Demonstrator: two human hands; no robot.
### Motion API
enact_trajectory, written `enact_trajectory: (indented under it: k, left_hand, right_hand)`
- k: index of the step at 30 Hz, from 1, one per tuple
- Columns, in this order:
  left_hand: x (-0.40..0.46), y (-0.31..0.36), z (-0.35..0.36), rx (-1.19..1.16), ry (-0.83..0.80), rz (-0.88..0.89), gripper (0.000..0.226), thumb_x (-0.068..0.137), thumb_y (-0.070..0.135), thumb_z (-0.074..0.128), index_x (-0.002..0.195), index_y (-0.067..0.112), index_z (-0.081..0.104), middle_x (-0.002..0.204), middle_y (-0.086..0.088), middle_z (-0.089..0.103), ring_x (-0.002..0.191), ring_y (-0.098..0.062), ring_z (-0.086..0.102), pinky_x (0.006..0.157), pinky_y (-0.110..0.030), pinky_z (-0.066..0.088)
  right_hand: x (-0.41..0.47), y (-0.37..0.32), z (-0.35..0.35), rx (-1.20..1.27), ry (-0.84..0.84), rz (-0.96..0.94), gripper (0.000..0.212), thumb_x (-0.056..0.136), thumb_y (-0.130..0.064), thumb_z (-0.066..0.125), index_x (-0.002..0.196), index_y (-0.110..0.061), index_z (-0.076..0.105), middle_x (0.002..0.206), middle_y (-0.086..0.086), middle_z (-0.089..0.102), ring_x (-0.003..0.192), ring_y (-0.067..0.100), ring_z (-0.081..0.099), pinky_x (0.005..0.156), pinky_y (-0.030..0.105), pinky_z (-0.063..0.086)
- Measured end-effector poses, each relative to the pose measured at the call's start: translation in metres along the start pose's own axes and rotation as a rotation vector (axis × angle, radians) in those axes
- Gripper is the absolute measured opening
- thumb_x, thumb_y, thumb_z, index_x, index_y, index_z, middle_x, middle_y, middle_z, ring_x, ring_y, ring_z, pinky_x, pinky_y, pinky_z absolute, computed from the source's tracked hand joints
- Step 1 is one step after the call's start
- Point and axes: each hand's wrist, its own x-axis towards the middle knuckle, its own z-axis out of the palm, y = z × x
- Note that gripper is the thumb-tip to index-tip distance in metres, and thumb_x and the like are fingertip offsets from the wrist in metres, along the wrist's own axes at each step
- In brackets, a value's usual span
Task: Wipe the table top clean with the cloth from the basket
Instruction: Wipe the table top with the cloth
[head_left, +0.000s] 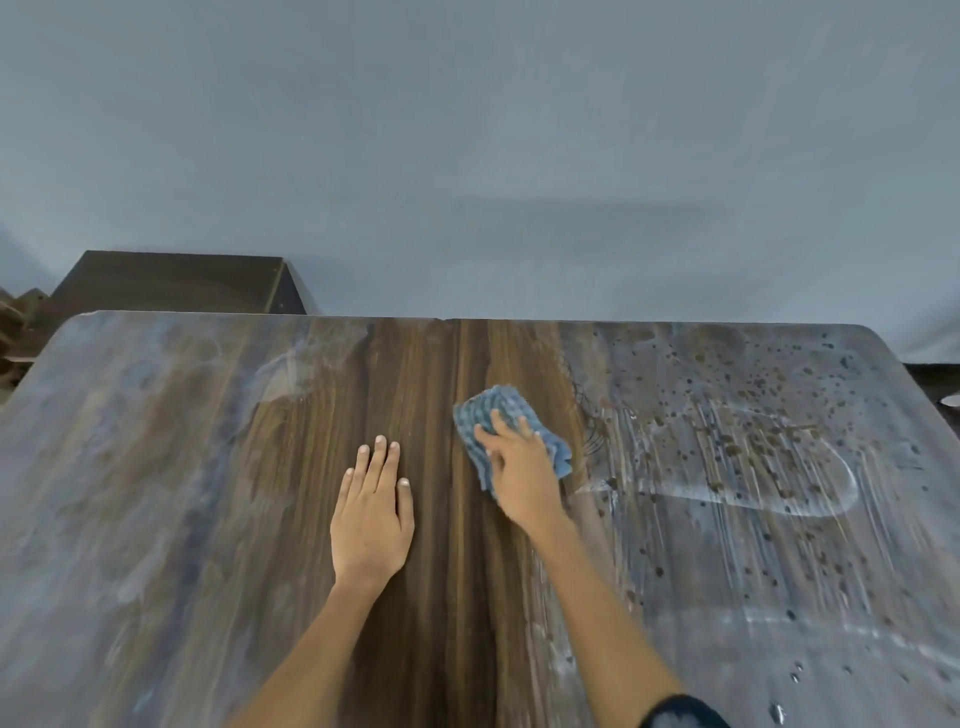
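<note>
A dark wooden table top (218, 519) fills the lower half of the view. A crumpled blue cloth (498, 415) lies on it just right of the middle. My right hand (519, 467) presses down on the cloth with spread fingers over it. My left hand (371, 509) rests flat on the bare wood beside it, fingers straight and together. The right part of the table (753, 467) is covered with wet streaks, droplets and dark specks. The left part looks hazy and dusty. No basket is in view.
A dark wooden cabinet (171, 283) stands behind the table's far left edge, against a plain grey wall. Brown wooden pieces (15, 317) sit at the far left. A small pale object (951, 401) peeks in at the right edge.
</note>
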Motion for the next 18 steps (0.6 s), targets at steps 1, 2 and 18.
enact_trajectory:
  k: [1, 2, 18]
  left_hand:
    - [-0.004, 0.000, 0.000, 0.002, -0.004, -0.002, 0.048, 0.099, 0.026, 0.032, 0.145, 0.014, 0.027, 0.154, 0.000, 0.022, 0.143, -0.013, 0.011, 0.117, -0.030, 0.007]
    - [-0.007, 0.000, -0.001, 0.007, -0.008, 0.001, 0.048, 0.099, 0.026, 0.032, 0.145, 0.014, 0.027, 0.154, 0.000, 0.022, 0.144, -0.014, 0.011, 0.116, -0.030, 0.008]
    - [-0.090, -0.012, -0.013, -0.003, -0.076, 0.042, 0.049, 0.100, 0.027, 0.030, 0.146, 0.015, 0.019, 0.155, 0.003, 0.014, 0.140, -0.007, -0.001, 0.116, -0.027, 0.002]
  right_hand:
    - [-0.009, -0.007, 0.005, 0.008, -0.020, -0.047, 0.041, 0.100, -0.013, 0.036, 0.138, -0.023, 0.048, 0.156, -0.004, 0.025, 0.146, 0.024, 0.011, 0.118, 0.042, 0.008]
    - [-0.022, -0.013, 0.010, 0.017, -0.038, -0.102, 0.040, 0.099, -0.013, 0.038, 0.137, -0.023, 0.049, 0.155, -0.005, 0.026, 0.147, 0.023, 0.011, 0.118, 0.042, 0.006]
    - [-0.059, 0.017, 0.004, 0.022, 0.071, 0.073, 0.041, 0.100, -0.008, 0.037, 0.140, -0.016, 0.045, 0.155, 0.003, 0.027, 0.146, 0.025, 0.015, 0.117, 0.041, 0.016]
